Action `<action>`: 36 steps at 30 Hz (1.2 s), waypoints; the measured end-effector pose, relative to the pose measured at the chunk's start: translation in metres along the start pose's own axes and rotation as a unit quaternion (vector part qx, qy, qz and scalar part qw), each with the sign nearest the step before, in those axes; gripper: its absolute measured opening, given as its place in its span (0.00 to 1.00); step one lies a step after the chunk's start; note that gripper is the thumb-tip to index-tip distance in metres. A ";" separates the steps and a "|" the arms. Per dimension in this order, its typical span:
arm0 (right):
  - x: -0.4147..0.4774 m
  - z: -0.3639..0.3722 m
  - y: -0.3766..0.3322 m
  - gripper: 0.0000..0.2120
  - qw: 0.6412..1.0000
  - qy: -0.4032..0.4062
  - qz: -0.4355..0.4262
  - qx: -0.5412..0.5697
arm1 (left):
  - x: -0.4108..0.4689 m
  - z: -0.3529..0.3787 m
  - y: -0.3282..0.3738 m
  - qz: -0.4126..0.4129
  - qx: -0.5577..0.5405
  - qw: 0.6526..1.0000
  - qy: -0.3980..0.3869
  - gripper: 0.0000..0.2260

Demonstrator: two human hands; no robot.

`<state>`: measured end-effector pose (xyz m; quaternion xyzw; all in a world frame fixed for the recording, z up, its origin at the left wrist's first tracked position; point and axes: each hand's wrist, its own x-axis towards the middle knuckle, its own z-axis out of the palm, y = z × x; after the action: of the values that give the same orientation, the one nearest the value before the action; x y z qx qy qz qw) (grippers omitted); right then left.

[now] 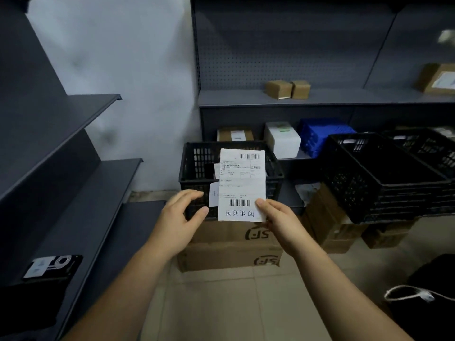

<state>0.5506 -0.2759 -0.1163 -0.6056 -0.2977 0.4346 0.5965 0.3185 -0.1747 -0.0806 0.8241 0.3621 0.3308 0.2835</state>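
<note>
Right hand (278, 222) pinches the white rectangular paper shipping label (242, 178), thumb clamped on its lower right edge. The sheet stands upright above the fingers, print facing the wearer, likely for reading. Left hand (179, 217): fingers apart, gripping nothing, just left of the sheet, probably ready to steady it. Black slatted plastic crate (197, 163) sits beyond the fingertips.

I see the upper shelf (236, 98) carrying two small cardboard boxes (279, 89) side by side and a bigger parcel (437, 78) far right, the lower shelf (304, 156) holding a brown box (235, 134), a white box (282, 140) and blue crates (322, 139), and the tiled floor (221, 306) bearing stacked cartons (229, 254).
</note>
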 end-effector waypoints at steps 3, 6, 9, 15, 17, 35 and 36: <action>0.063 -0.006 0.004 0.16 1.000 0.005 0.013 -0.003 | 0.053 0.021 -0.029 -0.016 -0.001 1.000 -0.013 0.15; 0.124 -0.010 0.009 0.16 0.999 0.012 0.038 -0.014 | 0.109 0.044 -0.064 -0.027 -0.006 0.999 -0.027 0.16; 0.190 -0.015 0.003 0.16 0.997 0.034 0.050 -0.052 | 0.172 0.066 -0.093 -0.039 -0.019 0.998 -0.051 0.16; 0.307 -0.051 -0.025 0.11 0.991 0.103 0.063 -0.051 | 0.295 0.106 -0.124 -0.033 -0.019 0.996 -0.078 0.16; 0.337 -0.067 -0.024 0.11 0.989 0.116 0.080 -0.039 | 0.325 0.121 -0.133 -0.036 -0.016 0.996 -0.086 0.16; 0.549 -0.032 0.103 0.16 0.948 -0.059 0.285 -0.128 | 0.418 0.206 -0.261 -0.254 0.014 0.965 -0.060 0.15; 0.553 -0.025 0.107 0.17 0.945 -0.061 0.292 -0.136 | 0.417 0.206 -0.268 -0.263 0.013 0.963 -0.062 0.14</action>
<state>0.8015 0.1863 -0.3185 -0.7139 -0.2000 0.5810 0.3360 0.5802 0.2600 -0.2558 0.7220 0.5521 0.1877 0.3722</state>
